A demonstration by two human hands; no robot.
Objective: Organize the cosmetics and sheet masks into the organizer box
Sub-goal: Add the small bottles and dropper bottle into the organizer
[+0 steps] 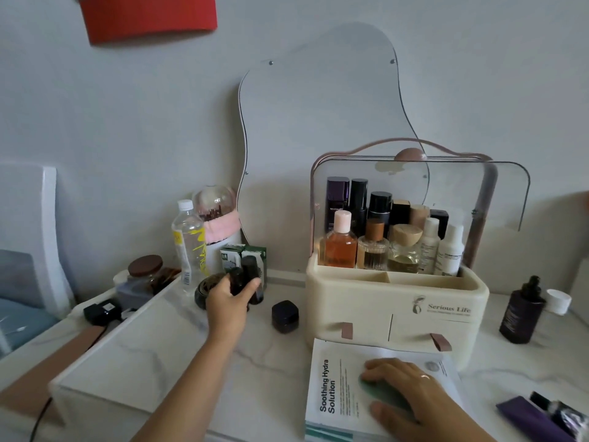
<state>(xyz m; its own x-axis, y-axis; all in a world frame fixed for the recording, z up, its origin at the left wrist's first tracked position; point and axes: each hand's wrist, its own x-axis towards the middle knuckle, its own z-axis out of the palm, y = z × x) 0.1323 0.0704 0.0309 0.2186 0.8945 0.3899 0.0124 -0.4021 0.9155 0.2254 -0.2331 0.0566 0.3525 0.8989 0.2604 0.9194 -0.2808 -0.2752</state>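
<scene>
Right hand nearest: flat, palm down, fingers straight and slightly spread, pressing on a stack of sheet masks; nothing gripped, one ring on it. The stack touches the organizer box at its front; number of packs in it unreadable. Left hand reaches out to the left of the box, fingers and thumb curled round 2 small dark bottles; can't tell if both are really held. Just left of that hand: 1 round dark jar. Between hand and box: 1 small dark pot, standing free. Box: clear lid up, 2 drawers with 2 pull tabs, both shut. Top compartment holds 11 bottles by my count, 5 in front, 6 behind, all upright; the front one on the left is an orange bottle. Right of the box: 1 dark dropper bottle, 1 white cap beside it, well apart from the box. Bottom right: 1 purple tube, lying flat. Back left: 1 water bottle, 1 snow globe, 2 green-white cartons, 1 jar with a brown lid. 1 wavy mirror against the wall.
</scene>
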